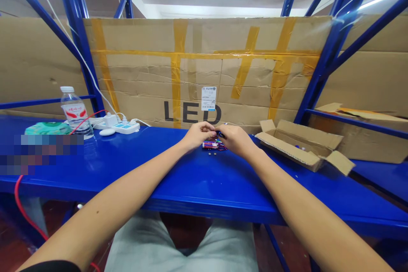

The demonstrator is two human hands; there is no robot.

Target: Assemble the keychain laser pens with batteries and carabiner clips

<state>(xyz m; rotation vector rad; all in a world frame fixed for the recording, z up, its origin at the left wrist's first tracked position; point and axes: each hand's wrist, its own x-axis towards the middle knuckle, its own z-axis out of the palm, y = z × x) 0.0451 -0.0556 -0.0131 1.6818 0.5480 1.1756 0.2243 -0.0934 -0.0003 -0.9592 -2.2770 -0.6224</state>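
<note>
My left hand [198,135] and my right hand [236,138] meet over the far middle of the blue table. The fingers of my right hand are closed around a small dark object [220,134], mostly hidden by them. My left fingers are bent together close beside it; whether they grip anything is too small to make out. Just below the hands lie several slim, shiny red and purple metal tubes [210,146], side by side, with dark cords at their right ends. Two tiny round silvery pieces, like button cells [212,154], rest in front of the tubes.
An open cardboard box [287,153] stands to the right. On the left are a water bottle [75,110], a green soft pack [47,128], a white power strip [123,126] with plugs, and a red cable [19,199]. A large taped carton [143,80] forms the back wall.
</note>
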